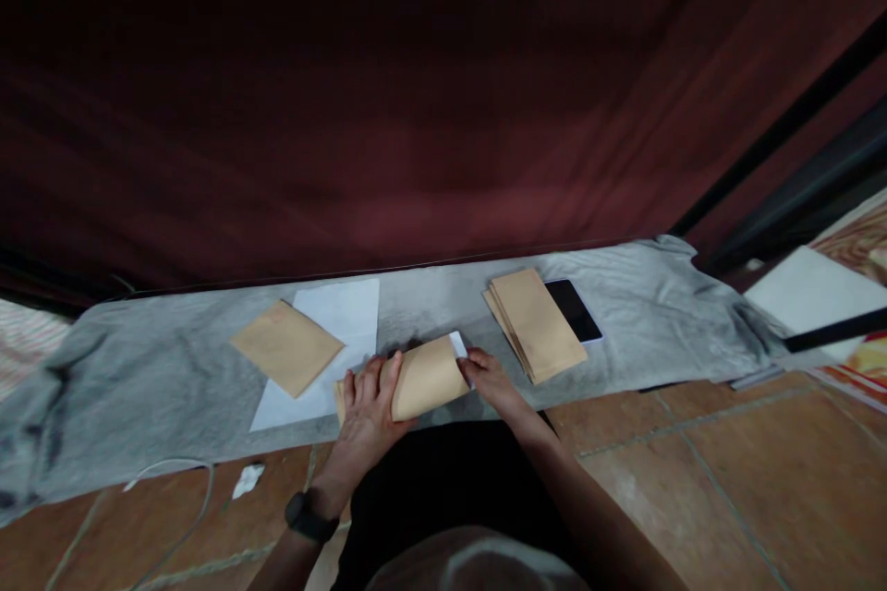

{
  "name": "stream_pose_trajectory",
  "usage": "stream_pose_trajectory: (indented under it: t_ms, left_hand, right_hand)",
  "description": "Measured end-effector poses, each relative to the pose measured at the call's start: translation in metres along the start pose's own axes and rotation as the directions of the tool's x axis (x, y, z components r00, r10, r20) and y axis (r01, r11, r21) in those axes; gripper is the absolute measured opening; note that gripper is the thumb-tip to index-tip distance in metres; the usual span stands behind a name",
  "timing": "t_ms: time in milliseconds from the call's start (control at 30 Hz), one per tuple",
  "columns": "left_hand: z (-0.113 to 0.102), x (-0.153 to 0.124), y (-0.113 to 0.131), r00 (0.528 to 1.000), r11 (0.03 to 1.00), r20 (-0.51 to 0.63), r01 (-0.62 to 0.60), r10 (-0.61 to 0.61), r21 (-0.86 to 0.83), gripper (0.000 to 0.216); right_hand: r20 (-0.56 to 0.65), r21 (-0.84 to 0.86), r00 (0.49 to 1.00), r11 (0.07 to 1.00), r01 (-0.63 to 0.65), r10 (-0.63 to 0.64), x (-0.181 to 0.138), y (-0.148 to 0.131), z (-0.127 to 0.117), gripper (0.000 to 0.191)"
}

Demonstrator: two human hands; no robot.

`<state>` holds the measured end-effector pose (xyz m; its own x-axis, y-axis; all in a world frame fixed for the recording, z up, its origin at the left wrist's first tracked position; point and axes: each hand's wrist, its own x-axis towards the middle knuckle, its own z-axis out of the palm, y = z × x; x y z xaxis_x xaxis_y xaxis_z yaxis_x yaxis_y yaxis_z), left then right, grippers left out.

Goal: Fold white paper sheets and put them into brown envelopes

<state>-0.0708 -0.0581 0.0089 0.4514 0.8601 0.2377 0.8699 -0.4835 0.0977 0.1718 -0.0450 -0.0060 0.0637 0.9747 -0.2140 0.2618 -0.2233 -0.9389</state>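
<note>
A brown paper envelope [426,380] lies slightly bowed in front of me, at the near edge of the grey cloth. My left hand [370,397] grips its left part, fingers and thumb pressed over the top. At its right end a white paper edge [458,345] sticks out. The fingers of my right hand [485,376] pinch that white edge beside the envelope; the fingertips are partly hidden. To the left, another brown envelope [287,347] rests partly on white paper sheets [350,309]. A stack of brown envelopes [537,323] lies to the right of my right hand.
A dark-screened phone or tablet [574,309] lies partly under the stack. The grey cloth [651,314] runs along a dark red curtain [443,157]. On the tiled floor [665,499] are a white cable [208,480] and a crumpled white scrap [248,480]. A white board [818,291] is at right.
</note>
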Motion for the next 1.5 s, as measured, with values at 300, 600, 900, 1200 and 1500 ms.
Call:
stream_pose_trajectory:
  t_ms: [300,600,900,1200,1500]
  left_hand:
    - [0.002,0.003,0.003,1.0,1.0,0.016,-0.016,0.015,0.011,0.102]
    - [-0.001,0.005,0.005,0.997,0.998,0.048,-0.064,0.062,0.031,0.096]
    - [0.0,0.008,0.007,0.99,0.984,0.083,-0.127,0.117,0.127,0.093]
    - [0.01,0.006,0.001,0.98,0.983,0.088,-0.18,0.177,0.022,0.095]
    - [0.007,0.007,-0.002,0.979,0.99,0.15,-0.131,0.137,-0.046,0.108]
  right_hand:
    - [-0.031,0.218,0.995,0.972,-0.091,0.1,-0.001,0.009,-0.008,0.021]
    - [-0.104,0.329,0.983,0.938,-0.108,0.15,0.001,0.015,-0.005,0.021]
    - [-0.111,0.41,0.975,0.903,-0.129,0.19,-0.003,0.021,-0.004,0.034]
    - [0.066,0.43,0.995,0.898,-0.091,0.069,-0.004,0.023,0.001,0.037]
    - [-0.037,0.314,0.999,0.949,-0.027,0.04,0.002,0.04,-0.006,0.037]
